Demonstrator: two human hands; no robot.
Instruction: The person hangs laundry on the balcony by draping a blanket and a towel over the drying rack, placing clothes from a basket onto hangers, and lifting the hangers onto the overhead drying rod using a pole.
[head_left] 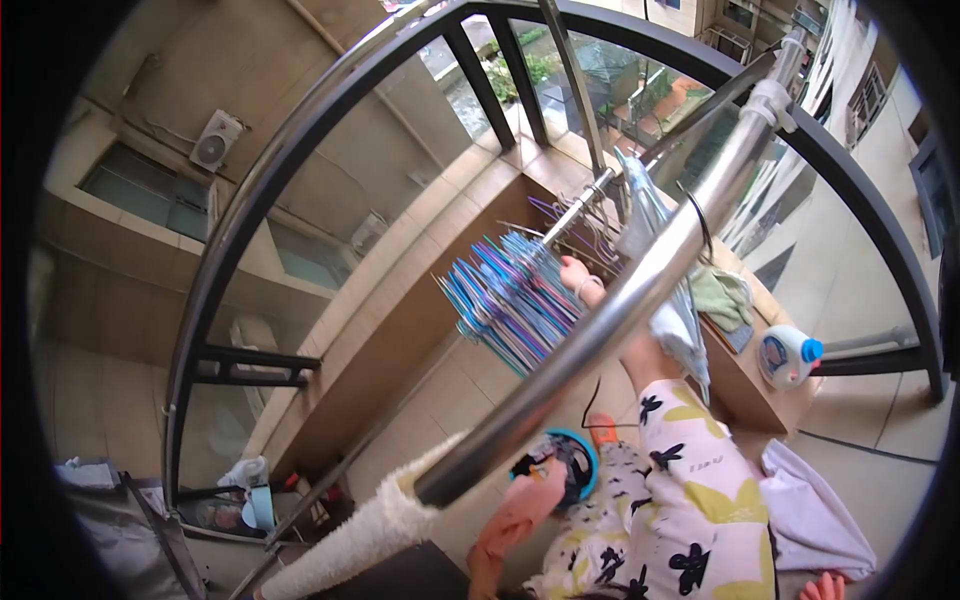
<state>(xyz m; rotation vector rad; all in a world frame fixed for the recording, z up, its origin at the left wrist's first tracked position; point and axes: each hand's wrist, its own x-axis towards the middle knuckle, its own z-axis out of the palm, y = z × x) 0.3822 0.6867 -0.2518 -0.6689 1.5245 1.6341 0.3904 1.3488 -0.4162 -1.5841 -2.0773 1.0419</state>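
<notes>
My right hand [577, 274], with a band at its wrist, is stretched out under the steel pole. Its fingers are curled at the right end of a dense row of blue, purple and pink clothes hangers [505, 290], seemingly around a hanger. The hangers are on a thin metal rail [580, 205]. Lower down, a salmon-pink shape [520, 510] reaches from the bottom edge over a blue-rimmed basin [594, 465]. It may be my left arm or a cloth; its fingers cannot be made out.
A thick steel pole [630, 310] crosses close in front. A white bottle with a blue cap [785, 357] and a green cloth [720, 297] sit on the right ledge. White cloth [810, 510] lies lower right, near a reddish hand-like shape [825, 587]. Dark railing [215, 260] curves around.
</notes>
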